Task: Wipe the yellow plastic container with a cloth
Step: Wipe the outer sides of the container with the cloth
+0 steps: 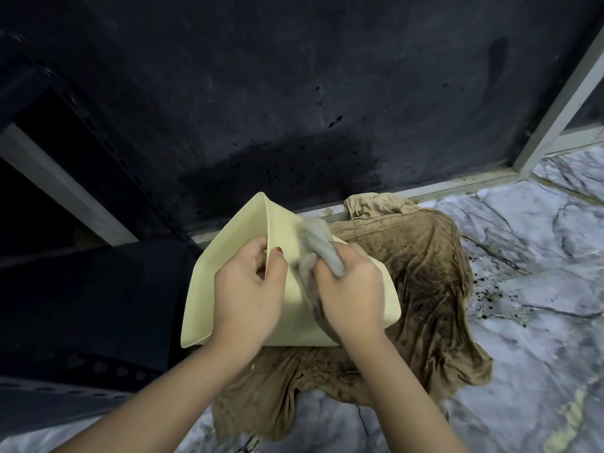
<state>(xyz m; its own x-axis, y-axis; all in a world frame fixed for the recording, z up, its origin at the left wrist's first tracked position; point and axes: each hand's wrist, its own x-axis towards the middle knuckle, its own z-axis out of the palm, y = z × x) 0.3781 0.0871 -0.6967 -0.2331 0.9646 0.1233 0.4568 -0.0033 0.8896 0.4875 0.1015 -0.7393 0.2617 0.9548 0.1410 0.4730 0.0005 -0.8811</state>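
Slippage is the risk: the yellow container point(228, 256) is held tilted above a stained brown rag point(425, 289) on the marble floor point(539, 256), its rim pinched by the left hand point(248, 289), while a grey cloth point(322, 253) is gripped inside by the right hand point(349, 289); hard rubbing could wrench it free.

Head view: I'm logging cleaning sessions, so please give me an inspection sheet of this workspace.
Surface: marbled grey floor with dark specks near the wall.
Job's things: yellow plastic container, tilted, held above the floor; grey cloth pressed against its inner wall.
Clutter: stained brown cloth spread on the floor under the container.
Grippers: left hand grips the container's rim, thumb inside; right hand grips the grey cloth.
Cables: nothing seen.
Surroundings: dark splattered wall panel with a pale metal frame; dark perforated rails on the left.
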